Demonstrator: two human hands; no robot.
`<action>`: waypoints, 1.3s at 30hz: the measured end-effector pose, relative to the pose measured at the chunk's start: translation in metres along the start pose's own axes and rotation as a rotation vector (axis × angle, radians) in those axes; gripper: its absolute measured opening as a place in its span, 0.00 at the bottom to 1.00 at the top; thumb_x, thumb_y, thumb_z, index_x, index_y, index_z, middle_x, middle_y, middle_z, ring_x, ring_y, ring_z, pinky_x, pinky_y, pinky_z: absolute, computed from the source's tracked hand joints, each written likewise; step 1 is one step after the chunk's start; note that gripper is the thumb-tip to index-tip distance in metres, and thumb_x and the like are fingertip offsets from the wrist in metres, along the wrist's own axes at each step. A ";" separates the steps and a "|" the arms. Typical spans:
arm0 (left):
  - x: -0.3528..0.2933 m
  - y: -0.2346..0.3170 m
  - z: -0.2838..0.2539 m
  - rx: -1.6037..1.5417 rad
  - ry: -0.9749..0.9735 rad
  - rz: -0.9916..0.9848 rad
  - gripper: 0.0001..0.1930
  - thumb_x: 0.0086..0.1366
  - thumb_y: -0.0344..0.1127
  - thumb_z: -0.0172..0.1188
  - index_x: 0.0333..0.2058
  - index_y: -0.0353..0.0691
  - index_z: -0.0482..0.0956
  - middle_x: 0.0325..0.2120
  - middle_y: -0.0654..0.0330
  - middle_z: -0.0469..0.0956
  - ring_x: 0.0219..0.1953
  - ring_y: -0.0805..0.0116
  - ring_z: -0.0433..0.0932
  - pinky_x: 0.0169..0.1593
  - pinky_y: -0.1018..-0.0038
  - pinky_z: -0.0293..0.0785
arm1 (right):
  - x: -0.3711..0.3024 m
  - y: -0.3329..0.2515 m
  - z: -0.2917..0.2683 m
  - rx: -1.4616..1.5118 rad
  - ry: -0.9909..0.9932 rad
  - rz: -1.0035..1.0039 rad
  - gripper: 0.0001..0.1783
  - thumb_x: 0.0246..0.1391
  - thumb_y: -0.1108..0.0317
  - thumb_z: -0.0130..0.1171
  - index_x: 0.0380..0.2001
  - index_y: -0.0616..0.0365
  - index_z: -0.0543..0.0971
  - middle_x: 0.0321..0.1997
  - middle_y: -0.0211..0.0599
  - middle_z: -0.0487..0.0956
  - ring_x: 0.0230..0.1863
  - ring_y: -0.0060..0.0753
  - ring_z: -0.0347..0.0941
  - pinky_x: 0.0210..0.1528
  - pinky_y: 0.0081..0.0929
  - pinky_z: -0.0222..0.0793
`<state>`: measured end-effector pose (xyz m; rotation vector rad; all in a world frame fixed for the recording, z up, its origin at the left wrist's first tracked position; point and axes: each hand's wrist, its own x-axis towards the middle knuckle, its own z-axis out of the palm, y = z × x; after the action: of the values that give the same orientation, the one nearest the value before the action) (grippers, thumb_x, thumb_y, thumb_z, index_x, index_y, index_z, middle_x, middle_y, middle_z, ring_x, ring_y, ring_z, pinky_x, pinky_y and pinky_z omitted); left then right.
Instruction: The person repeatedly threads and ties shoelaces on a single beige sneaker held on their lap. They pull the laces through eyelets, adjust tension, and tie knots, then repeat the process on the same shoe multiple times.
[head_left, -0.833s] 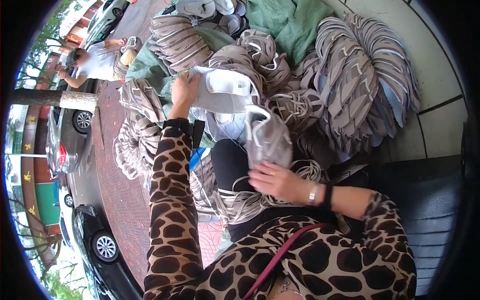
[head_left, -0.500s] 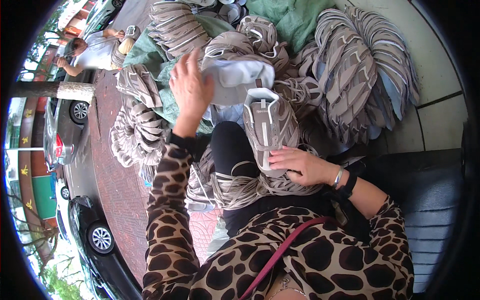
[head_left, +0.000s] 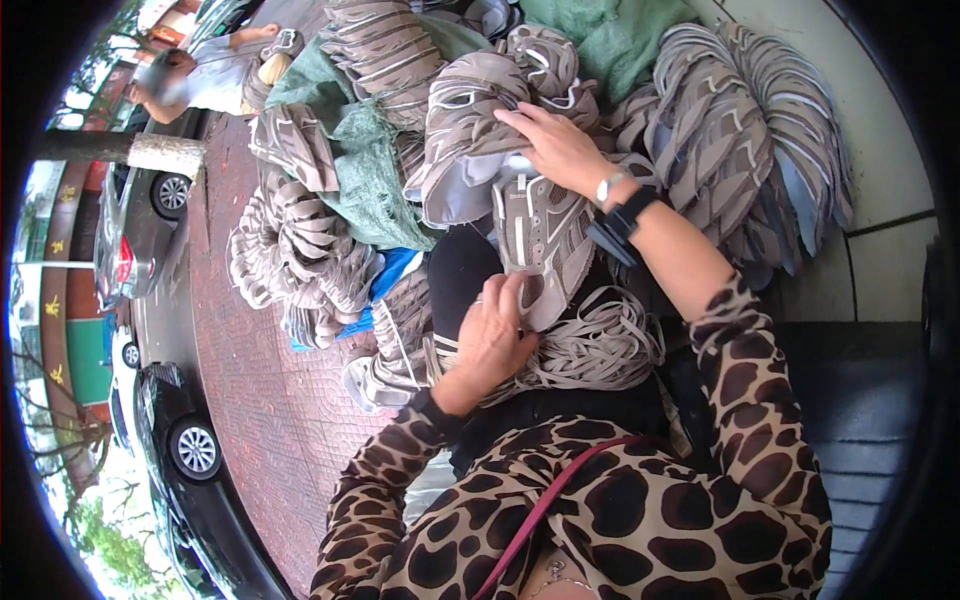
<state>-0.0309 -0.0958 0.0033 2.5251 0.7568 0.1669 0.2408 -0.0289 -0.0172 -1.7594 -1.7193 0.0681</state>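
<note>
On my lap lies a grey-brown shoe upper (head_left: 548, 240) with pale trim and a row of eyelets, without laces in it. My left hand (head_left: 490, 335) has its fingers curled over the left edge of its toe, closed on it. My right hand (head_left: 560, 150) is stretched past the upper's collar end, fingers extended and apart over a stack of similar uppers (head_left: 465, 120) with pale lining showing. Nothing shows in that hand. A bundle of flat beige laces (head_left: 600, 345) lies across my thighs, beside the toe and partly hidden by my left hand.
Large fanned bundles of uppers (head_left: 710, 140) lie at the far right, more (head_left: 285, 240) at the left. Green sacking (head_left: 375, 170) lies beneath some. A black padded seat (head_left: 860, 430) is at right. Cars (head_left: 190, 450), a tree trunk (head_left: 165, 155) and another person (head_left: 215, 75) are at left.
My left hand has come down from above the pile to the upper's toe. My right hand has left the toe and reached up to the stack. Less of the pale lining shows there.
</note>
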 end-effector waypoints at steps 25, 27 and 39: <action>-0.028 0.000 -0.014 -0.285 -0.166 0.239 0.32 0.58 0.23 0.60 0.62 0.41 0.64 0.50 0.48 0.74 0.38 0.56 0.81 0.41 0.67 0.79 | -0.112 -0.060 -0.098 0.336 -0.266 0.161 0.10 0.51 0.65 0.61 0.32 0.61 0.77 0.34 0.41 0.78 0.36 0.45 0.75 0.40 0.37 0.70; -0.030 -0.004 -0.018 -0.412 -0.191 0.115 0.29 0.59 0.23 0.59 0.60 0.40 0.66 0.49 0.50 0.76 0.38 0.60 0.81 0.43 0.69 0.79 | -0.166 -0.070 -0.101 0.235 -0.409 0.184 0.09 0.51 0.66 0.62 0.29 0.60 0.75 0.29 0.40 0.76 0.30 0.46 0.74 0.34 0.37 0.69; -0.011 0.035 -0.023 -0.432 0.039 0.366 0.27 0.61 0.29 0.61 0.60 0.36 0.68 0.54 0.46 0.73 0.58 0.47 0.69 0.62 0.58 0.63 | -0.233 -0.113 -0.099 1.052 -0.077 0.637 0.04 0.60 0.73 0.57 0.36 0.61 0.74 0.31 0.31 0.78 0.33 0.20 0.73 0.38 0.18 0.67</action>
<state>-0.0288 -0.1176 0.0410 2.2205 0.2277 0.4531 0.1589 -0.2917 0.0203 -1.3624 -0.7860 1.1027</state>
